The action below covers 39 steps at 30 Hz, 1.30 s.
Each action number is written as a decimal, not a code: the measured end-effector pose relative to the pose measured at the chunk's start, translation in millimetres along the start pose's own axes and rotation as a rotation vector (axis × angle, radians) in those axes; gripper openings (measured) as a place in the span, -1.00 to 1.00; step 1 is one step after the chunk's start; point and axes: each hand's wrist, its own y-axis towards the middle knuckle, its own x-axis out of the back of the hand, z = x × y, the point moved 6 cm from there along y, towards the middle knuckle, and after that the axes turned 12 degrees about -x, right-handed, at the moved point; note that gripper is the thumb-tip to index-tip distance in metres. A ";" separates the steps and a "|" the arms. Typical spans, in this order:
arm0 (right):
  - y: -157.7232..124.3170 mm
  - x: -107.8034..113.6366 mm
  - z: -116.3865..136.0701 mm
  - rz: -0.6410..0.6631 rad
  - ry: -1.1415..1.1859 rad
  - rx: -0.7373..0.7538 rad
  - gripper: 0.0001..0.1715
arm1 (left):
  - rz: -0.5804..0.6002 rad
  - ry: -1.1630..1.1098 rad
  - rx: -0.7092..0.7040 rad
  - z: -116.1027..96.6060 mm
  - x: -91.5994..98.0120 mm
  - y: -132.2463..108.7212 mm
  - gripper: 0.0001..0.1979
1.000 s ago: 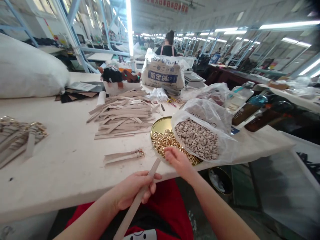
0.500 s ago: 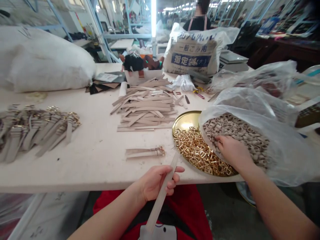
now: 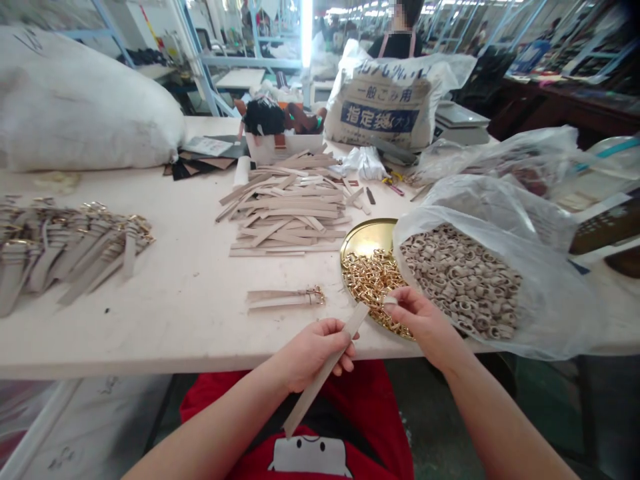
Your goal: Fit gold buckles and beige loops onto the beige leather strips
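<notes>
My left hand (image 3: 320, 350) is closed around a flat beige strap (image 3: 317, 387), which slants up to the right at the table's front edge. Between the thumb and fingers of my right hand (image 3: 420, 317) is a small beige strap loop (image 3: 390, 301), just right of the strap's upper end. Below it lies a gold tray (image 3: 367, 237) heaped with gold buckles (image 3: 373, 273). A clear plastic bag (image 3: 545, 313) full of similar loops (image 3: 460, 280) rests over the tray's right side. Straps with buckles attached (image 3: 285, 298) lie left of the tray.
Loose straps (image 3: 295, 207) are piled mid-table. Several buckled straps (image 3: 85, 247) form a heap at the left. A big white sack (image 3: 90, 107), an open box (image 3: 285, 147) and a printed bag (image 3: 380, 100) stand behind. Farther back is a person (image 3: 399, 43).
My right hand has come out of the bag of loops and moved left over the tray, holding a loop. My left hand still grips the strap, its upper end now tilted further right.
</notes>
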 end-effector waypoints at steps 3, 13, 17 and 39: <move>-8.8 -29.8 -8.2 0.117 0.151 -0.045 -0.70 | -0.022 0.228 -0.075 -3.0 -0.5 -5.1 -0.91; -24.0 -51.1 -26.3 0.133 0.260 -0.058 -0.71 | -0.078 0.602 -0.219 3.2 9.6 -15.4 -0.78; -28.1 -50.5 -29.2 0.106 0.281 -0.053 -0.71 | -0.017 0.675 -0.157 5.0 9.2 -20.5 -0.79; -35.6 -83.7 -36.9 0.345 0.054 -0.148 -0.67 | 0.055 1.015 -0.228 -10.1 6.6 -20.7 -0.55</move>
